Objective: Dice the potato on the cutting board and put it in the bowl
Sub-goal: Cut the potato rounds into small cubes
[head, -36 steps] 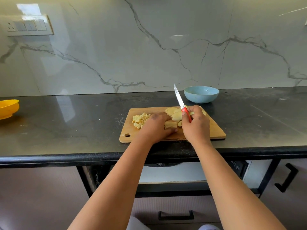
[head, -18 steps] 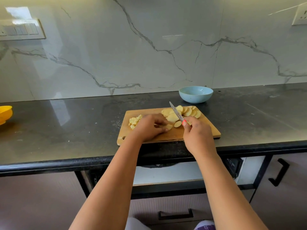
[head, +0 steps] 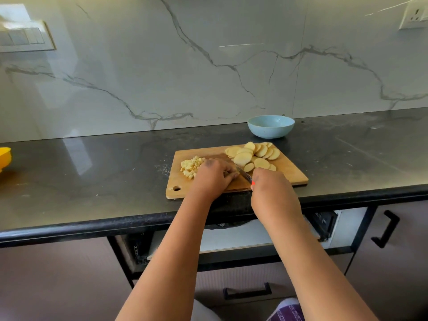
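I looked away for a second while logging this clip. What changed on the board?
The knife came down from blade-up to lie low at the board, still held by the right hand. The left hand kept pressing beside it. Diced pile, slices and bowl stayed put.

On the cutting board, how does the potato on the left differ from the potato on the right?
The diced pile is small cubes heaped together; the potato slices are flat rounds, fanned and overlapping. The pile sits at the left hand; the slices lie beyond the right hand. Both are pale yellow, on the cutting board.
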Motion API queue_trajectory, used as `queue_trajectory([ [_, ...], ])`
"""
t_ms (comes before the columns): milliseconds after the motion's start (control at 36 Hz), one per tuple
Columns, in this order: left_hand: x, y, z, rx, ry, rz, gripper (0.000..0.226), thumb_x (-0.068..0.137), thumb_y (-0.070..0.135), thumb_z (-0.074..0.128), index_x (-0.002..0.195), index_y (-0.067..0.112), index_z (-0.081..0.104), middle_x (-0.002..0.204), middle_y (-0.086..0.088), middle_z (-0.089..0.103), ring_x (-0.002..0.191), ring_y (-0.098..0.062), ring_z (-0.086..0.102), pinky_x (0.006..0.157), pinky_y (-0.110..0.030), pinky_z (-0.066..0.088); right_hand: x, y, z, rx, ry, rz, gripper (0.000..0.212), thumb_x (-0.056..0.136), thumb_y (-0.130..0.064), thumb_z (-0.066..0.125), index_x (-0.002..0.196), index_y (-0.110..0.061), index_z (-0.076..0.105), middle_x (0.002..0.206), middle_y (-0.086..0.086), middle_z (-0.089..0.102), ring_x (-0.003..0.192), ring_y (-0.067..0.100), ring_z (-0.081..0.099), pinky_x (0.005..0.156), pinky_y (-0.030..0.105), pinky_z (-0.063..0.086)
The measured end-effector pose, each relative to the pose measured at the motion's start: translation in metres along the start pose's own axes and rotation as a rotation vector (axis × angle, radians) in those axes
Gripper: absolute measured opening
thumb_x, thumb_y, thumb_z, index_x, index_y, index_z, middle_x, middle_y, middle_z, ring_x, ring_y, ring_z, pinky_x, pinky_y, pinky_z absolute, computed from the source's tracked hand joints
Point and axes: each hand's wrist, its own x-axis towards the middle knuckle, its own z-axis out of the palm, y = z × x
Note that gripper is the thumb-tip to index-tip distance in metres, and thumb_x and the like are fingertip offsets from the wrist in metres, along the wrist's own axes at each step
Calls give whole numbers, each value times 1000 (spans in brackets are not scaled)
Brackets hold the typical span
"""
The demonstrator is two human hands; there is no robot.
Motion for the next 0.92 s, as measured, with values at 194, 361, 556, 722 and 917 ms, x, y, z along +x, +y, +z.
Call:
queue_trajectory([
  [194,3,-1,1,-19,-14,-43,17,90,25,67,88,11,75,90,-1,71,83,-14,58,71,-22,35,12,-16,-10,-80,-143,2,19,93,-1,53,109,-10,57,81,4,45,75,17,47,69,29,41],
  [361,0,-2,1,19,7,-60,23,92,33,64,97,14,75,94,-1,72,89,-18,61,76,-27,42,-16,16,-8,-38,76,-23,11,92,-8,53,97,-16,57,83,0,52,69,14,48,53,26,36],
  [556,-13,5,1,44,-6,2,16,93,15,54,85,10,67,84,-2,67,71,-16,55,62,-26,42,-7,18,2,81,220,-58,6,94,-17,59,92,-14,55,78,1,54,65,13,50,47,25,31],
  [722,-16,9,-2,45,-45,7,28,83,0,44,71,24,54,66,6,50,66,-15,48,53,-21,28,-7,12,14,70,209,-53,20,98,-11,47,78,-15,48,71,-1,49,59,12,44,49,26,30],
  [917,-14,7,2,47,-73,-47,26,79,0,41,75,15,62,71,-5,62,66,-21,53,55,-27,35,6,-11,9,-60,110,-92,17,97,-3,40,93,-15,51,72,-3,39,61,10,39,50,24,31],
])
